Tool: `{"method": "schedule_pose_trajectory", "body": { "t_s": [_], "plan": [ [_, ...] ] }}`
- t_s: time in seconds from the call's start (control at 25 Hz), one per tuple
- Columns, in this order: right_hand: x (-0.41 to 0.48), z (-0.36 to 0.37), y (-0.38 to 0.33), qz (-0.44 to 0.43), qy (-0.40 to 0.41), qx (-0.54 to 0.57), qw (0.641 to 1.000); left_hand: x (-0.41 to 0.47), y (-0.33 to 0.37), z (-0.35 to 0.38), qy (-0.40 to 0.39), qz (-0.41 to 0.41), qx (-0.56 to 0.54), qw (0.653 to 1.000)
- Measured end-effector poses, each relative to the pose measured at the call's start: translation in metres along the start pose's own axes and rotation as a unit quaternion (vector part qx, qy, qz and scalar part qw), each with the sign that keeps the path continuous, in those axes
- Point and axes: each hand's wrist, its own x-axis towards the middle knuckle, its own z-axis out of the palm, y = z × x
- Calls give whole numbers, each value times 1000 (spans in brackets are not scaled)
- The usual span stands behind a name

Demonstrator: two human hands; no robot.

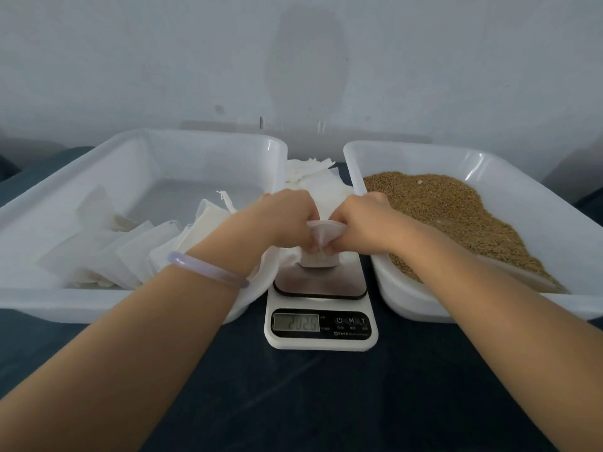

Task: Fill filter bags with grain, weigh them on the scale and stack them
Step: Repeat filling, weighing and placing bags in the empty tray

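Filter bag (318, 260), part filled, stands on the scale (321, 337) platform. Left hand (287, 216) and right hand (362, 220) each have a closed grip on its mouth. Filled bags (107, 252) lie in the left tray (130, 301); grain (456, 207) lies in the right tray (489, 158).

The scale (321, 324), lower centre of the frame, shows roughly 2026 on its display (296, 322). Its buttons (351, 320) bear a power symbol, M and T. The smaller print is illegible.
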Motion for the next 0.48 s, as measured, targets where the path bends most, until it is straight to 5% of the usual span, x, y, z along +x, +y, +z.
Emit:
{"method": "schedule_pose_trajectory", "body": {
  "t_s": [0.24, 0.48],
  "plan": [
    [-5, 1, 8, 24, 44, 164, 985, -12, -6, -3, 45, 17, -197, 979],
    [-3, 6, 12, 31, 52, 225, 973, -13, -5, -4, 40, 11, -216, 975]
  ]
}}
